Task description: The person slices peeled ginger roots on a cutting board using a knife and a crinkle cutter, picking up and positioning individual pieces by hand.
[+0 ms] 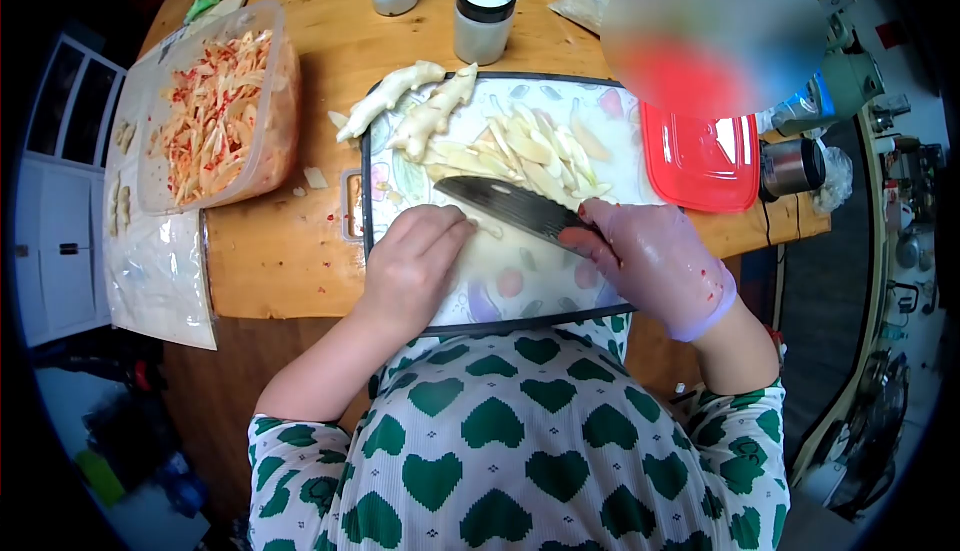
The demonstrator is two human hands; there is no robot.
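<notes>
My right hand (pixel 655 261), in a thin translucent purple glove with red specks, grips the handle of a black-bladed knife (pixel 505 206). The blade slants over the middle of a white patterned cutting board (pixel 520 291). Bare and with its fingers curled together, my left hand (pixel 418 259) presses on a piece of ginger (pixel 487 227) just below the blade; most of that piece is hidden. Beyond the knife, pale ginger slices (pixel 535 151) lie in a loose heap. Two knobbly peeled ginger roots (pixel 436 117) rest at the board's far left corner, one overhanging the edge.
A clear plastic tub (pixel 283 141) of red-seasoned shreds stands left on a plastic sheet (pixel 160 281). Behind the board are two black-rimmed jars (pixel 482 41) of white grains. A red lid (pixel 705 176) overlaps the board's right edge, near a metal container (pixel 790 168).
</notes>
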